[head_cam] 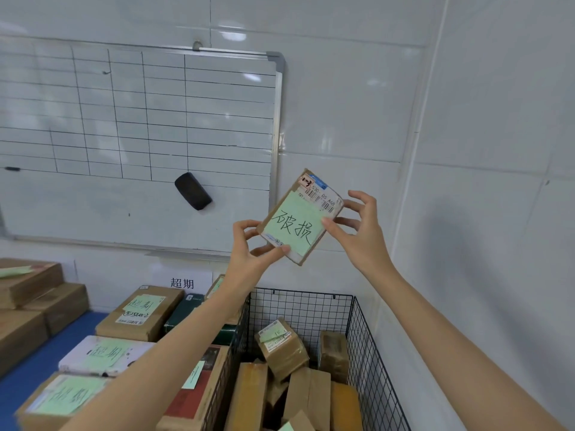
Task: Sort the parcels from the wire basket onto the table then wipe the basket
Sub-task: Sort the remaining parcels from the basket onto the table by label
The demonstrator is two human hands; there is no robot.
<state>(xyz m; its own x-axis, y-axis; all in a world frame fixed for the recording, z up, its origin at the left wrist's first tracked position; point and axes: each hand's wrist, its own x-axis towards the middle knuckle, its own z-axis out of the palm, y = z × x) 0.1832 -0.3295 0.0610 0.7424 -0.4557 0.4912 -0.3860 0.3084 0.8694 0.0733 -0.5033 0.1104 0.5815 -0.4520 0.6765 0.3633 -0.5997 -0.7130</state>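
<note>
Two hands hold small flat brown cardboard parcel with green handwritten note, centre frame, above black wire basket at 5 o'clock. Grip: left hand pinches corner at parcel's 7 o'clock; right hand pinches edge at 3 o'clock. Likely light, stiff; note reads "damaged", so hold edges gently. Blue table at 8 o'clock.

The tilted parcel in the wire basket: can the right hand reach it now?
Probably not yet: right hand and left hand both hold the raised parcel. From above, the tilted parcel lies uncovered.
</note>
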